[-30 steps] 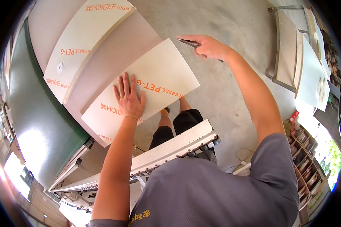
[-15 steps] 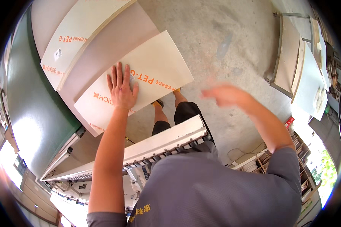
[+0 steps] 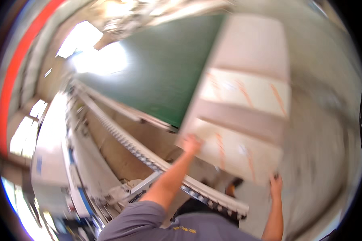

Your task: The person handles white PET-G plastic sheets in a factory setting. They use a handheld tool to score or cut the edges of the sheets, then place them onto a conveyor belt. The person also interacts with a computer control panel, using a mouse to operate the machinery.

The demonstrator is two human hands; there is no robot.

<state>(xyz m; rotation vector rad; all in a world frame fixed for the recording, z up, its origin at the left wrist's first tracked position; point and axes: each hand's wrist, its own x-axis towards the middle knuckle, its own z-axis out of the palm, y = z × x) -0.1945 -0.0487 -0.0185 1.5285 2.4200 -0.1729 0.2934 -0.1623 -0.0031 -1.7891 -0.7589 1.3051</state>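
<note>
A cream-coloured flat panel [image 3: 233,150] with orange print lies at the near end of a brownish board surface. At its near left corner is my left hand [image 3: 192,143], fingers smeared by motion but closed over the edge. My right hand [image 3: 276,185] is at the near right corner, its fingers curled around it; a small dark spot shows by the fingertips. Farther back, a second printed panel [image 3: 245,90] rests on the same brownish surface [image 3: 251,44].
To the left stands a large green-topped table [image 3: 161,68]. A pale rail with a row of rollers [image 3: 145,154] runs diagonally in front of my body, joined to a white machine [image 3: 54,148] at left. Concrete floor [image 3: 317,160] lies to the right.
My view has swung to the left. My left hand has gone from lying flat on the panel to its corner, and my right hand has come from mid-air to the other near corner.
</note>
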